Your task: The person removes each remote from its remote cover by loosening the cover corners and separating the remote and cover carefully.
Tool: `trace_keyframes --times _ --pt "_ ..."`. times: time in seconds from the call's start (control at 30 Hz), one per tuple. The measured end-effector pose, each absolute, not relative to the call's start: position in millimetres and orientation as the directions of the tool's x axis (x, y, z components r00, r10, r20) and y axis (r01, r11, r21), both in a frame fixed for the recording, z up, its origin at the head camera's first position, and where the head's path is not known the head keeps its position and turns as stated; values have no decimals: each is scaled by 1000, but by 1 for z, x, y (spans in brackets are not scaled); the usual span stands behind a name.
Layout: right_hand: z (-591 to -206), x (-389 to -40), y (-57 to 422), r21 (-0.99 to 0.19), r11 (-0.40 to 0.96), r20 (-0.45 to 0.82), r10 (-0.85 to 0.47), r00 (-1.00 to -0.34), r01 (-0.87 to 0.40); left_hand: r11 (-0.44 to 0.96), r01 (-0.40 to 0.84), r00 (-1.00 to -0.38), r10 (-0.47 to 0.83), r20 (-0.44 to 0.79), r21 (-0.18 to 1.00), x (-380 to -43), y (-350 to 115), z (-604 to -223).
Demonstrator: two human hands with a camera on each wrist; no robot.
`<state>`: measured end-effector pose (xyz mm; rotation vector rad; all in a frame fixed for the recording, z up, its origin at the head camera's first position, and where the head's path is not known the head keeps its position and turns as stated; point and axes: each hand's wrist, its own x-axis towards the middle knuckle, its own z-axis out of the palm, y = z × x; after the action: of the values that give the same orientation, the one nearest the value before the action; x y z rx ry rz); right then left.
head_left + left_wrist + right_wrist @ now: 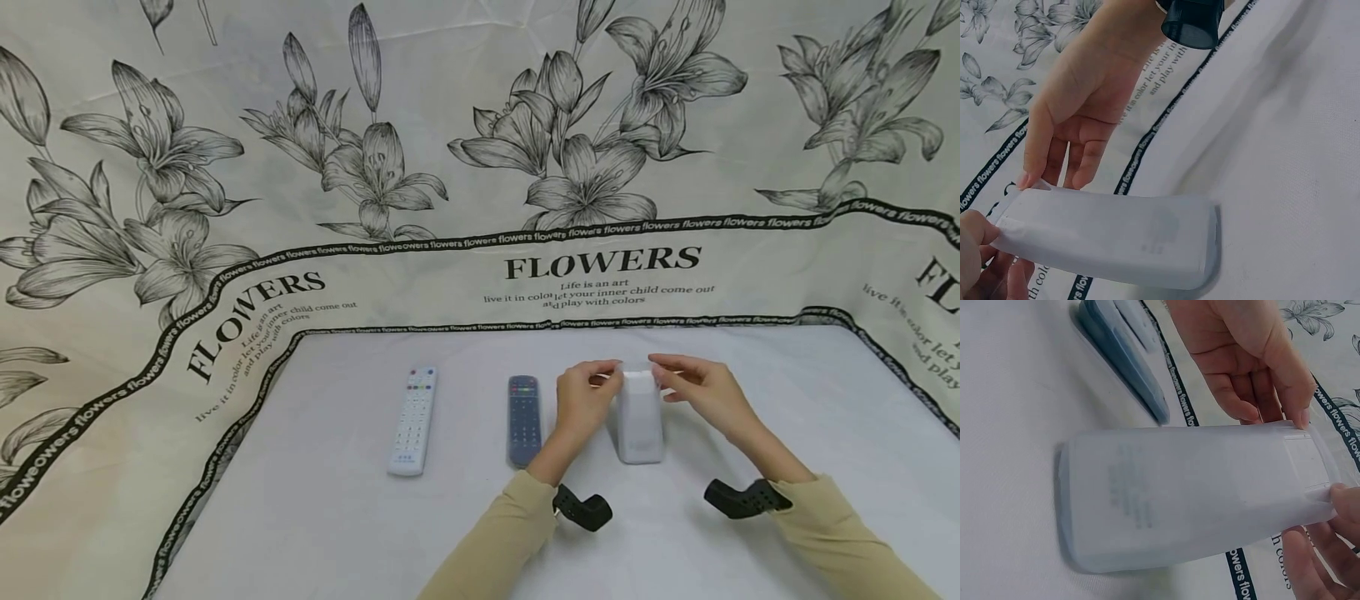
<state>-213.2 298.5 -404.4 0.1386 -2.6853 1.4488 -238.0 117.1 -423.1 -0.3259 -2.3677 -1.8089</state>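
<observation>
A translucent white remote cover (640, 423) lies lengthwise on the white cloth, with faint button-like marks showing through it in both wrist views. My left hand (582, 402) pinches the left corner of its far end between thumb and finger. At the opposite corner of that end, my right hand (708, 400) pinches the thin edge. In the right wrist view, a rectangular outline shows near the pinched end of the cover (1191, 494). Close to my left wrist lies a dark blue-grey remote control (523, 421), buttons up.
Farther left, a white remote control (411, 421) lies buttons up on the white tablecloth (315, 517). Behind the work area rises a flower-printed cloth (420, 283) with black lettered bands. Black wrist cameras (583, 508) sit on both forearms.
</observation>
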Motion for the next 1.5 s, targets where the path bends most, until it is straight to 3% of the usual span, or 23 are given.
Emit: trace_keyframes --times 0.33,0.73,1.5 --pt "-399 -206 302 -822 552 151 -31 -988 -143 211 271 -962 75 261 939 -232 117 -422" --pt "-399 -203 298 -784 577 279 -3 -960 -230 203 385 -923 69 379 901 -229 115 -418" --pt "-378 -201 299 -851 526 10 -20 -1000 -19 233 282 -954 169 247 931 -224 110 -416"
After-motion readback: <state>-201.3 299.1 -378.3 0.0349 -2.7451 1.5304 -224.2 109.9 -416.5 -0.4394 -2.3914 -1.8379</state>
